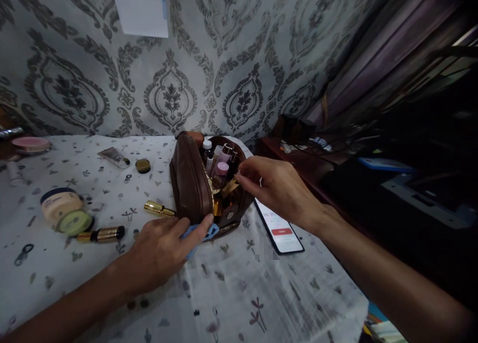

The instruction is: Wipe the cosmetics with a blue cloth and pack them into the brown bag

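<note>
A brown cosmetic bag (189, 183) stands unzipped on the cloth-covered table, with several small bottles inside; one has a pink cap (221, 169). My left hand (164, 246) is at the bag's near lower side, its index finger stretched along the front edge. A crumpled blue cloth (211, 232) is caught under its fingers. At the bag's right rim, my right hand (271, 183) has thumb and fingertips pinched together. A flat gold-coloured piece (229, 187) shows just beside those fingertips, but whether they grip it is unclear.
A lit phone (282, 232) lies right of the bag. To the left are a gold tube (159, 208), a gold-and-black tube (106, 234), a jar (61, 203), a green round container (74, 222), a squeeze tube (114, 157) and a small round pot (142, 166). Patterned wallpaper rises behind.
</note>
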### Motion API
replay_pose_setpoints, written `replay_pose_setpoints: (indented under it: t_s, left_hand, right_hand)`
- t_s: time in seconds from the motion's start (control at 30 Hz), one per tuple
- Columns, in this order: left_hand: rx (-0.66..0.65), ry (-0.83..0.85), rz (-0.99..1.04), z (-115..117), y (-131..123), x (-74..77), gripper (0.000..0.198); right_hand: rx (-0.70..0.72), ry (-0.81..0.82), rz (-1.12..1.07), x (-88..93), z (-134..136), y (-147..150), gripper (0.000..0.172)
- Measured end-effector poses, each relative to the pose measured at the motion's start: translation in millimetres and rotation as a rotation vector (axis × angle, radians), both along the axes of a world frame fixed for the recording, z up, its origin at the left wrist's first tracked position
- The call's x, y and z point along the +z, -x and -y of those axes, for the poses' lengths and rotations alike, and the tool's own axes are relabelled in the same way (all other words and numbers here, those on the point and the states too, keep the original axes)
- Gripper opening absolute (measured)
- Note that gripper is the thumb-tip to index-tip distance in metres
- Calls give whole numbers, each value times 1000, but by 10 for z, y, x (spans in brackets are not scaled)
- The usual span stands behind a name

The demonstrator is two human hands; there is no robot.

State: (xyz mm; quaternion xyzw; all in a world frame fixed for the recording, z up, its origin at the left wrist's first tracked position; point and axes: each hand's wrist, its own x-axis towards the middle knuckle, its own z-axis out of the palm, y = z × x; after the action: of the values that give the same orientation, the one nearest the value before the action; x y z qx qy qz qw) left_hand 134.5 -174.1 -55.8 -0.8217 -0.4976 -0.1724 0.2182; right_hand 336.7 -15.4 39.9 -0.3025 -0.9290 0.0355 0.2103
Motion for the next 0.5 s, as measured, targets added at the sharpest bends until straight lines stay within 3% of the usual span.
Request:
replay_pose_setpoints:
  t_s: [0.23,0.33,0.5]
  left_hand:
    - [29,1,-19,3,-6,-24,55]
    - [26,7,-26,3,-13,-29,56]
    - [30,27,-17,1,-20,-30,57]
  right_hand:
    - [2,-49,-118,271,12,61,17]
    - [23,-99,-144,255,-61,137,16]
    - [-1,-136,0,173,-251,346,19]
